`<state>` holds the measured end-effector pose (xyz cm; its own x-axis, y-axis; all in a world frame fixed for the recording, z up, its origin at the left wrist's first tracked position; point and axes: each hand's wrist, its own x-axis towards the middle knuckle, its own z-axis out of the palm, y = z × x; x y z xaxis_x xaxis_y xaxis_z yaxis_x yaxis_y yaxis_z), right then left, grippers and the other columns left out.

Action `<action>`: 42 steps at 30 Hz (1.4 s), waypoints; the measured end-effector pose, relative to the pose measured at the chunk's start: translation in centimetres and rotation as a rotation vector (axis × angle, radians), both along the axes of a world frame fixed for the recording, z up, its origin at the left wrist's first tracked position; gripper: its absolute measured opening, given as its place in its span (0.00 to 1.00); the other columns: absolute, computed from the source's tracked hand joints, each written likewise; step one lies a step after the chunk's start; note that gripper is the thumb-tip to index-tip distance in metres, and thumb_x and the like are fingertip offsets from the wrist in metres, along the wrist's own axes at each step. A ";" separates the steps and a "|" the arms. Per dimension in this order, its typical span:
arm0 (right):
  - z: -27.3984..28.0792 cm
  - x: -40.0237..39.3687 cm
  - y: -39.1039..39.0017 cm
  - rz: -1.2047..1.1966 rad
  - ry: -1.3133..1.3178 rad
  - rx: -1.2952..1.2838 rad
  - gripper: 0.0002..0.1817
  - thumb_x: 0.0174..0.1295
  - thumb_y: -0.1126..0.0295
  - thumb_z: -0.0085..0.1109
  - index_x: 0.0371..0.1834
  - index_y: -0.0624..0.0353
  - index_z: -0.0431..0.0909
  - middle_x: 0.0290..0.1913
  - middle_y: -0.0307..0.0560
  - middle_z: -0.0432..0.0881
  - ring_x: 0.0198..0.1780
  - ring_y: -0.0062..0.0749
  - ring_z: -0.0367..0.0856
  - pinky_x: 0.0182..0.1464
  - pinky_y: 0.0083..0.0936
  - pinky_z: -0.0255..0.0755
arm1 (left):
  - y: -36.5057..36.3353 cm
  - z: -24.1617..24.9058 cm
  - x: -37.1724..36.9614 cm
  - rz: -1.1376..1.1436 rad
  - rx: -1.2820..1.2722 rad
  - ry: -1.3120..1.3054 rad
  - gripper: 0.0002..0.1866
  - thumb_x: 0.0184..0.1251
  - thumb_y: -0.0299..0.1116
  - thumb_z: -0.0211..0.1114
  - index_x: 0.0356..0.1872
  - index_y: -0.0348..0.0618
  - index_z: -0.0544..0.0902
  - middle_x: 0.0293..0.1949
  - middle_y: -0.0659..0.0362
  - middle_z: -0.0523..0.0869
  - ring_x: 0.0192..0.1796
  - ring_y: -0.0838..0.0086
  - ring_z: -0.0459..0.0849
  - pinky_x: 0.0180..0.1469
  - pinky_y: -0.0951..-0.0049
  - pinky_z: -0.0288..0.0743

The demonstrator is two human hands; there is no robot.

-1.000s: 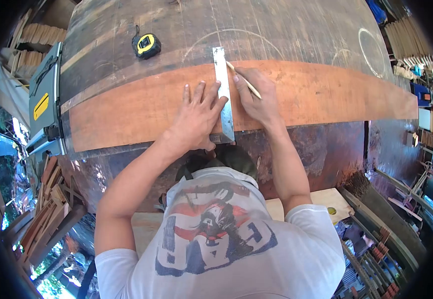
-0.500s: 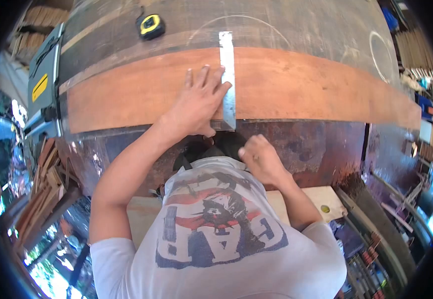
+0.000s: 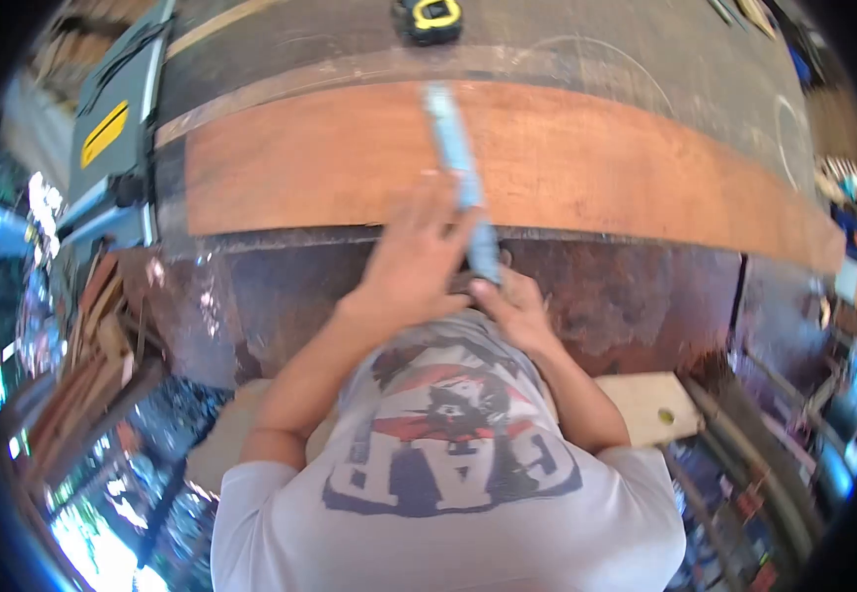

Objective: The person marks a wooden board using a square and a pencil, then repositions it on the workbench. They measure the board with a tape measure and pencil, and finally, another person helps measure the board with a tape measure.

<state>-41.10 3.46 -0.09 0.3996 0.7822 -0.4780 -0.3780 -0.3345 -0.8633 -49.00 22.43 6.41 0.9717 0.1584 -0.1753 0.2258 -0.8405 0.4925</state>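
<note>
A long reddish-brown wooden board (image 3: 586, 158) lies along the near edge of the table. Across it slants a metal square (image 3: 456, 153), its blade blurred and its lower end jutting past the board's front edge towards me. My left hand (image 3: 411, 252) is beside the square, fingers stretched and apart, the index finger against the blade; motion smears it. At the square's lower end, my right hand (image 3: 515, 308) closes on it, thumb on top. The square's stock is mostly hidden between my hands. A black and yellow tape measure (image 3: 430, 20) rests beyond the board.
A grey case with a yellow label (image 3: 105, 133) stands at the table's left end. Wood offcuts (image 3: 103, 335) are piled below it on the left. A pale board with a hole (image 3: 645, 409) is to my lower right, near several lengths of timber.
The square has tilted and slid towards me. My right hand has come up from beside it to take its lower end. My left hand has drawn back nearer the board's edge. The view has shifted.
</note>
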 end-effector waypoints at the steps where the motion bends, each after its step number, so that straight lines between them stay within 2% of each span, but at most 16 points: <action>1: -0.8 -1.8 2.0 -0.003 -0.002 0.058 0.16 0.75 0.59 0.60 0.45 0.63 0.79 0.34 0.38 0.80 0.40 0.22 0.76 0.46 0.26 0.73 | 1.7 -0.2 -1.4 0.004 0.043 0.020 0.53 0.43 0.47 0.82 0.74 0.42 0.68 0.79 0.36 0.54 0.81 0.35 0.50 0.79 0.37 0.49; 2: -1.6 -3.5 4.0 0.001 -0.003 0.119 0.16 0.75 0.59 0.59 0.46 0.64 0.79 0.36 0.39 0.81 0.41 0.23 0.76 0.48 0.27 0.73 | 3.5 -0.3 -2.9 0.015 0.091 0.041 0.53 0.43 0.47 0.81 0.74 0.41 0.68 0.80 0.35 0.53 0.81 0.35 0.49 0.79 0.36 0.48; 7: -1.9 -8.1 11.5 0.036 0.027 0.171 0.17 0.75 0.59 0.56 0.47 0.64 0.80 0.35 0.44 0.81 0.40 0.26 0.76 0.46 0.32 0.72 | 10.6 0.3 -7.1 -0.013 0.141 0.130 0.56 0.39 0.46 0.83 0.75 0.42 0.67 0.82 0.41 0.52 0.82 0.36 0.47 0.80 0.36 0.46; 10: -0.3 -8.9 13.3 0.090 0.056 0.140 0.16 0.74 0.60 0.57 0.46 0.65 0.80 0.33 0.45 0.81 0.38 0.27 0.75 0.45 0.32 0.72 | 12.3 0.3 -9.3 0.012 0.153 0.110 0.57 0.38 0.46 0.84 0.76 0.43 0.67 0.82 0.43 0.52 0.82 0.37 0.46 0.80 0.36 0.45; 13: -0.9 -10.8 15.4 0.138 0.039 0.155 0.17 0.73 0.59 0.57 0.46 0.66 0.80 0.33 0.45 0.82 0.37 0.28 0.75 0.44 0.32 0.72 | 13.9 0.2 -12.0 0.063 0.151 0.104 0.58 0.37 0.46 0.84 0.76 0.44 0.66 0.81 0.42 0.51 0.82 0.37 0.47 0.78 0.31 0.46; 16: -0.4 -11.1 15.9 0.152 0.057 0.131 0.16 0.73 0.61 0.58 0.47 0.66 0.80 0.34 0.45 0.82 0.39 0.27 0.77 0.45 0.32 0.73 | 14.1 -0.2 -12.9 0.089 0.132 0.089 0.58 0.37 0.46 0.84 0.76 0.43 0.66 0.81 0.41 0.51 0.82 0.36 0.47 0.78 0.31 0.47; 19: -1.7 -12.1 15.6 -0.004 0.134 0.185 0.14 0.74 0.65 0.57 0.49 0.67 0.80 0.37 0.43 0.84 0.42 0.25 0.78 0.49 0.29 0.74 | 14.2 -0.5 -11.9 0.048 0.117 0.057 0.58 0.37 0.46 0.84 0.76 0.44 0.66 0.81 0.40 0.51 0.82 0.35 0.47 0.78 0.32 0.47; 22: -1.0 -10.0 12.8 -0.152 0.203 0.080 0.13 0.76 0.67 0.57 0.52 0.67 0.80 0.40 0.41 0.85 0.45 0.23 0.79 0.53 0.27 0.75 | 12.8 -0.2 -7.2 -0.090 0.124 0.020 0.58 0.37 0.46 0.84 0.75 0.44 0.67 0.80 0.39 0.52 0.81 0.34 0.48 0.78 0.31 0.48; 25: -2.3 -8.0 11.1 -0.240 0.211 0.083 0.17 0.76 0.60 0.60 0.53 0.65 0.82 0.35 0.35 0.82 0.39 0.18 0.76 0.44 0.22 0.73 | 11.9 -1.7 -3.7 -0.174 0.108 0.004 0.56 0.40 0.46 0.82 0.76 0.47 0.66 0.82 0.41 0.50 0.82 0.36 0.47 0.79 0.34 0.47; 29: -3.1 -7.2 11.3 -0.299 0.157 0.110 0.18 0.76 0.56 0.60 0.45 0.64 0.83 0.27 0.32 0.77 0.29 0.15 0.68 0.31 0.21 0.64 | 12.2 -2.7 -2.4 -0.190 0.133 0.015 0.57 0.38 0.47 0.83 0.76 0.47 0.66 0.81 0.41 0.52 0.81 0.36 0.48 0.79 0.32 0.47; 32: -4.3 -8.0 11.6 -0.382 0.270 0.142 0.19 0.75 0.55 0.60 0.38 0.63 0.81 0.24 0.32 0.74 0.26 0.16 0.67 0.29 0.21 0.62 | 12.3 -2.9 -2.2 -0.197 0.156 0.016 0.58 0.36 0.48 0.83 0.76 0.48 0.65 0.81 0.42 0.52 0.81 0.37 0.48 0.79 0.31 0.47; 35: -4.3 -8.0 11.8 -0.375 0.195 0.139 0.19 0.75 0.55 0.60 0.34 0.61 0.79 0.23 0.31 0.71 0.25 0.16 0.65 0.28 0.21 0.60 | 12.4 -2.8 -2.2 -0.211 0.164 0.023 0.59 0.36 0.49 0.83 0.76 0.47 0.65 0.81 0.42 0.52 0.81 0.37 0.49 0.79 0.31 0.47; 42: -4.4 -8.2 11.8 -0.414 0.191 0.162 0.18 0.75 0.56 0.60 0.36 0.61 0.79 0.22 0.32 0.71 0.25 0.16 0.65 0.27 0.20 0.60 | 12.7 -2.3 -1.8 -0.256 0.208 0.027 0.59 0.36 0.50 0.83 0.76 0.48 0.66 0.81 0.43 0.54 0.81 0.38 0.50 0.77 0.29 0.49</action>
<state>-49.31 15.30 -4.46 0.6103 0.6461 -0.4585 -0.6076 0.0103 -0.7942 -50.75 35.14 4.07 0.9799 -0.0556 -0.1914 0.0047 -0.9536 0.3011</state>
